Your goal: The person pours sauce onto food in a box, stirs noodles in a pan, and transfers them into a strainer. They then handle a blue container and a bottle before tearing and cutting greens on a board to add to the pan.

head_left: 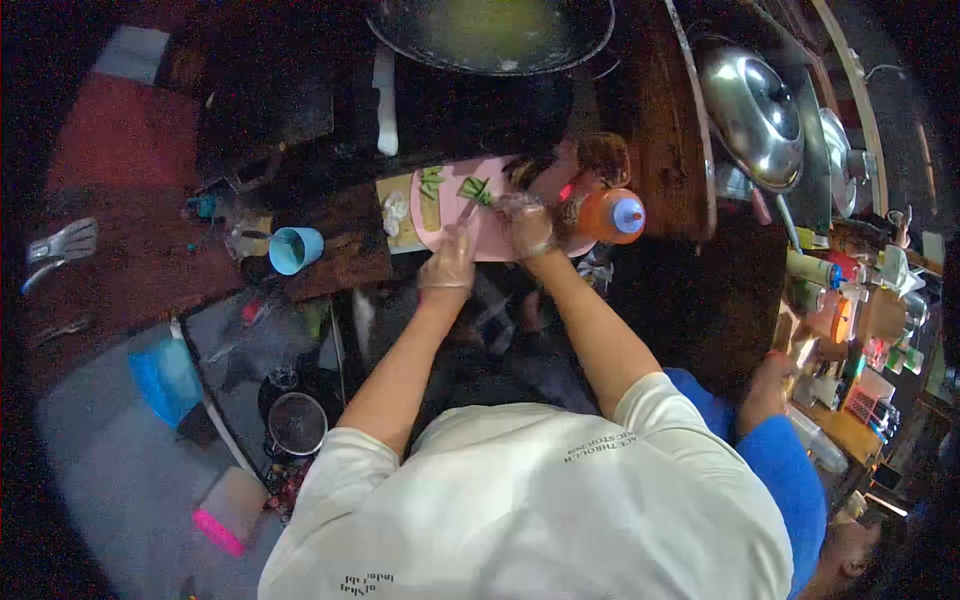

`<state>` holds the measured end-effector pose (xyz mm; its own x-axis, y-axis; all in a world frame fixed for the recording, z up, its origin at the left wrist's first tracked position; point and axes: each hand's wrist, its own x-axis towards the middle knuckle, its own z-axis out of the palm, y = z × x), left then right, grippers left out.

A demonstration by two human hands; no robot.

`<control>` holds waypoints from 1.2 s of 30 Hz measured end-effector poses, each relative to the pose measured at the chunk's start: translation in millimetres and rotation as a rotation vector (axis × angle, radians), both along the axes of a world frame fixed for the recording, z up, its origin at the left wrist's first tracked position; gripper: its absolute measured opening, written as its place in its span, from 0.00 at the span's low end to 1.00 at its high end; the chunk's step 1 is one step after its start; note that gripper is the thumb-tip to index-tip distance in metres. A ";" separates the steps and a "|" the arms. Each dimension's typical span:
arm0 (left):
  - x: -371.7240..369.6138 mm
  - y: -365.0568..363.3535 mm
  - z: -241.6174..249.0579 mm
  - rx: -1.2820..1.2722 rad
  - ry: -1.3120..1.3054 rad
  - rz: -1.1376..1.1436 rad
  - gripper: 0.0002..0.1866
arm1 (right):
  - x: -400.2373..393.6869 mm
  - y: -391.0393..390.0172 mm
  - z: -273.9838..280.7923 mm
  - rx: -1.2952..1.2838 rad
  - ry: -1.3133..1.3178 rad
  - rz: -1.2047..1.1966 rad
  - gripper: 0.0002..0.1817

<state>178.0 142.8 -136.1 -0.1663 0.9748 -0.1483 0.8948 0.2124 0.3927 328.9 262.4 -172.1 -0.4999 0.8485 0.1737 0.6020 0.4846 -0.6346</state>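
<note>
A pink cutting board lies in front of me with cut green vegetable pieces at its left. My left hand, in a clear plastic glove, is closed round a knife whose blade points up toward a small bunch of green vegetable stalks. My right hand, gloved too, has its fingers curled at the near right end of that bunch and appears to hold it; the fingertips are partly hidden. Just right of this hand stands an orange bottle with a pale blue cap.
A large wok is beyond the board, with a white-handled utensil beside it. A light blue cup stands left. A shiny metal lid is at upper right. Another person in blue is close on my right.
</note>
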 end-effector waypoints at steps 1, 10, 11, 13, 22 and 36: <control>-0.8 -1.6 6.7 0.005 0.001 0.006 0.31 | -0.3 1.4 3.3 -0.024 0.014 -0.010 0.13; 8.2 -10.6 29.8 -0.032 -0.148 0.031 0.31 | 18.3 -6.6 -2.8 0.027 -0.142 -0.066 0.11; 12.7 -10.0 27.0 -0.028 -0.112 0.000 0.31 | 19.9 -7.6 -7.6 0.024 -0.144 -0.063 0.11; 15.2 -10.9 6.3 -0.099 -0.045 -0.060 0.32 | 17.3 -12.5 -4.2 0.095 -0.199 -0.034 0.09; 14.1 -10.2 23.9 -0.086 -0.202 0.105 0.29 | 10.7 -19.4 46.7 -0.065 0.050 -0.109 0.22; 37.3 -1.5 -17.3 0.163 -0.110 -0.147 0.32 | 35.5 -50.0 22.9 -0.215 -0.549 -0.023 0.13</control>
